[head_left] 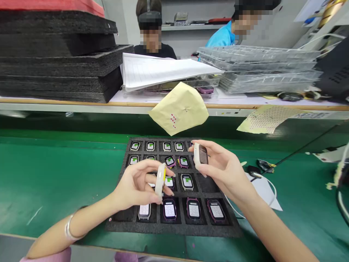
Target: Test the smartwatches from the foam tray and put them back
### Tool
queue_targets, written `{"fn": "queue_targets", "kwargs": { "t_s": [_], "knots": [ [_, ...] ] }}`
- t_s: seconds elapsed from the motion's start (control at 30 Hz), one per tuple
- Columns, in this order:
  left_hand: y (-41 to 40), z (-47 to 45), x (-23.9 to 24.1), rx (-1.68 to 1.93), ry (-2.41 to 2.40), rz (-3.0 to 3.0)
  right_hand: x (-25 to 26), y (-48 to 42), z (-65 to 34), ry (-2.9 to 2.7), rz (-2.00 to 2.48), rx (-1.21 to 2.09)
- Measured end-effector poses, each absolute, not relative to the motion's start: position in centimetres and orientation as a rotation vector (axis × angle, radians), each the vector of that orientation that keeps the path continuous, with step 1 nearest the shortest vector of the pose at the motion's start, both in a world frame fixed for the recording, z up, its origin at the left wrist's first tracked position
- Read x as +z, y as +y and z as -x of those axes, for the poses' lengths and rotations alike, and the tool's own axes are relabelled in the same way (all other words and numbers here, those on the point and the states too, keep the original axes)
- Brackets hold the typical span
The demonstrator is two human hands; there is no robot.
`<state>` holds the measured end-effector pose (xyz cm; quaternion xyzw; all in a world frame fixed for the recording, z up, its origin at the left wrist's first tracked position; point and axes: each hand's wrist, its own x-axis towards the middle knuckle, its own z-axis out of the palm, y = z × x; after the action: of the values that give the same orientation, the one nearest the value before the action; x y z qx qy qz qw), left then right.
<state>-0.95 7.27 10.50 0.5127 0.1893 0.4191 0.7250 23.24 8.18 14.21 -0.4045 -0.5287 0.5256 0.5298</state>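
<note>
My left hand (141, 182) grips a pale smartwatch body (160, 179) by its edges, turned side-on with a yellow patch on its far face. In my right hand (220, 163) is another pale watch body (201, 155), its dark screen facing right. Both are held above a black foam tray (174, 228). Its compartments hold several strapless watches with lit screens, such as a purple-framed watch (193, 209) and a silver-framed watch (187, 181). Some screens show green blocks, the front row white lists. My left hand hides part of the tray's left side.
Black foam trays (54, 65) are stacked at the left of the shelf, clear plastic trays (261, 69) at the right. A yellow paper (180, 109) hangs from the shelf edge. White cable (268, 182) lies right of the tray. Two people sit beyond the shelf.
</note>
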Motion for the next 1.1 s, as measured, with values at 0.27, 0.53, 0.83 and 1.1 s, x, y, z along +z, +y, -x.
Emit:
{"fn": "queue_targets", "kwargs": {
  "t_s": [0.27, 0.53, 0.83, 1.1],
  "knots": [
    [8.2, -0.8, 12.4, 0.774, 0.455, -0.735, 13.7, 8.2, -21.8, -1.261, 0.923, 1.311],
    [8.7, -1.1, 10.4, 0.664, 0.505, -0.641, 12.7, 8.4, -21.8, -1.256, 0.945, 1.221],
    [8.7, -1.5, 10.3, 0.641, 0.566, -0.532, 12.9, 7.6, -21.6, -1.341, 0.988, 1.112],
    [8.8, -0.9, 11.1, 0.718, 0.488, -0.63, 12.9, 7.3, -22.0, -1.342, 0.972, 1.13]
  ]
}}
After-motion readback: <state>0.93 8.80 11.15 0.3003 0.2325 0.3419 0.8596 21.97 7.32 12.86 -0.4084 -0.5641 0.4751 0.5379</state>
